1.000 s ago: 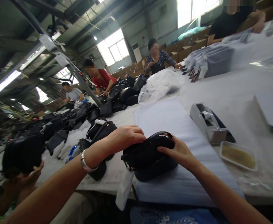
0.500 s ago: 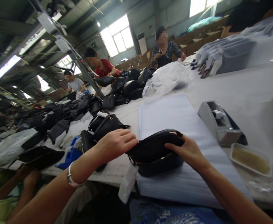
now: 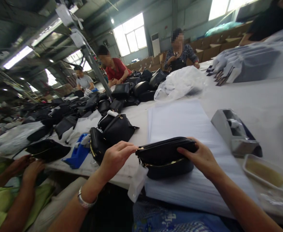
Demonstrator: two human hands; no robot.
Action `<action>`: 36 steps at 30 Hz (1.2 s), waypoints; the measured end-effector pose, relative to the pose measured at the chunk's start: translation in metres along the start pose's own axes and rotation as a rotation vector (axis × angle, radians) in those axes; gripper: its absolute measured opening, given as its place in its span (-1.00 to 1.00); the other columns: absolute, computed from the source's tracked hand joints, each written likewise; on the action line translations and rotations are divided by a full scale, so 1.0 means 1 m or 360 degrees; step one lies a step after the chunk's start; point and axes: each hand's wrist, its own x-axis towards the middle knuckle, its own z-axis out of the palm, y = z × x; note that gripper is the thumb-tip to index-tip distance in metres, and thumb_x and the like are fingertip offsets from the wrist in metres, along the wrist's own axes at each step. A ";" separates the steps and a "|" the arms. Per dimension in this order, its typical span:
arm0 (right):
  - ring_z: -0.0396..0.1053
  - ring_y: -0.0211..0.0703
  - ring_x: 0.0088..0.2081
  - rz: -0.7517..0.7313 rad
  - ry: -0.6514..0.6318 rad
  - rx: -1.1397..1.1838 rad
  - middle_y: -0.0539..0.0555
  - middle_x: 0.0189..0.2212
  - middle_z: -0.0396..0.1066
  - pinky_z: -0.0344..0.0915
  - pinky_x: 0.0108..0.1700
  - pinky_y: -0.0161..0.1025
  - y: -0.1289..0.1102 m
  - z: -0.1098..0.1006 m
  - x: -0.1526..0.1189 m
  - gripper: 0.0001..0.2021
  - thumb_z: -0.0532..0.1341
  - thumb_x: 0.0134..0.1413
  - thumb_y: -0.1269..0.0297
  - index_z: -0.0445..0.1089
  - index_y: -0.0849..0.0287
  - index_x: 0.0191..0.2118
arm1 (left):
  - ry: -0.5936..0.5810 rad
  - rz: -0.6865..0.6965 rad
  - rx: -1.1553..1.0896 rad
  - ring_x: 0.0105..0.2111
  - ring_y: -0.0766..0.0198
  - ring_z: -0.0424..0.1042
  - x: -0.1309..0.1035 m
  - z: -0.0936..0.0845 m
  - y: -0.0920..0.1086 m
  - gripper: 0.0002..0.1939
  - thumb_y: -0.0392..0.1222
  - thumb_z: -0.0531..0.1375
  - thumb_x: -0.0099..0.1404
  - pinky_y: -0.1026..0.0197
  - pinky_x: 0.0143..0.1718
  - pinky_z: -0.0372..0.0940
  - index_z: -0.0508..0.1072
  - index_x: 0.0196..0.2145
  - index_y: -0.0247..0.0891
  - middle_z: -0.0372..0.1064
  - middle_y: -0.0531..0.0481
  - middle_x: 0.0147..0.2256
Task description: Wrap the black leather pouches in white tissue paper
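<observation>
A black bag [image 3: 165, 158] with a gold front zipper stands upright on a stack of white sheets [image 3: 177, 120]. My right hand [image 3: 204, 156] grips its right end, thumb on the front and fingers behind. At the bag's upper left corner, my left hand [image 3: 118, 158] pinches the metal end of the top zipper. A white tag or wrap [image 3: 137, 183] hangs from the bag's left side. The top edges of the bag lie close together.
Right of the sheets are a grey tape dispenser [image 3: 235, 132] and a shallow tray [image 3: 264, 170]. Black bags [image 3: 117, 129] and a blue dispenser [image 3: 77, 154] lie left. A co-worker's hands [image 3: 32, 166] hold another bag at far left. Plastic [image 3: 180, 82] lies behind.
The bag's top has gone from gaping to nearly flat, its strap no longer arching above. My left hand has shifted to the zipper end at the corner. The whole view has moved slightly.
</observation>
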 end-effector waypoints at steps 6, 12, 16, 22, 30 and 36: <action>0.41 -0.03 0.00 -0.0445 0.0123 0.0086 0.07 -0.01 0.46 0.37 -0.01 -0.13 -0.015 -0.014 -0.004 -0.65 0.29 0.13 0.10 0.39 -0.01 0.03 | 0.0272 -0.0455 -0.0452 0.14 0.13 0.32 0.006 0.025 0.036 -0.69 -0.12 0.25 0.33 0.02 0.16 0.29 0.42 0.01 -0.13 0.32 -0.08 0.12; 0.45 -0.02 -0.16 -0.0566 0.0113 -0.0138 0.06 -0.13 0.51 0.41 -0.13 -0.12 -0.024 -0.024 -0.001 -0.77 0.26 0.16 0.08 0.52 0.00 -0.12 | 0.0606 -0.0713 -0.0564 -0.08 0.18 0.43 0.002 0.040 0.052 -0.83 -0.08 0.27 0.30 0.09 -0.09 0.48 0.52 -0.19 -0.16 0.34 -0.05 -0.06; 0.46 -0.02 -0.17 -0.0564 0.0158 -0.0102 0.05 -0.16 0.53 0.41 -0.11 -0.10 -0.026 -0.020 0.000 -0.76 0.27 0.14 0.05 0.52 0.00 -0.13 | 0.0768 -0.0824 -0.0676 -0.10 0.20 0.43 -0.001 0.045 0.052 -0.82 -0.05 0.27 0.28 0.09 -0.07 0.48 0.56 -0.25 -0.19 0.31 -0.06 -0.08; 0.47 -0.01 -0.20 -0.0367 0.0106 -0.0058 0.05 -0.23 0.55 0.39 -0.08 -0.09 -0.031 -0.016 0.007 -0.72 0.27 0.11 -0.01 0.53 0.04 -0.17 | 0.0535 -0.1016 -0.0935 0.00 0.08 0.44 0.003 0.039 0.045 -0.68 0.02 0.18 0.35 0.08 -0.01 0.40 0.55 -0.36 -0.28 0.38 -0.19 0.03; 0.42 0.03 0.00 -0.0217 -0.0110 0.0168 0.08 -0.06 0.52 0.32 0.07 -0.06 -0.014 -0.014 0.014 -0.62 0.14 0.25 -0.06 0.47 0.04 0.01 | 0.0423 -0.0932 -0.1227 0.06 0.10 0.42 0.004 0.036 0.039 -0.70 0.02 0.11 0.41 0.08 0.02 0.38 0.44 -0.11 -0.25 0.28 -0.23 0.18; 0.35 0.06 0.10 -0.0465 -0.0142 0.0066 0.13 0.13 0.36 0.30 0.13 -0.05 -0.012 -0.012 0.007 -0.50 0.19 0.22 0.02 0.24 0.01 0.23 | 0.0175 -0.0586 -0.0860 0.28 0.04 0.16 0.000 0.047 0.043 -0.50 -0.03 0.16 0.38 -0.09 0.30 0.08 0.27 0.23 -0.06 0.21 -0.12 0.26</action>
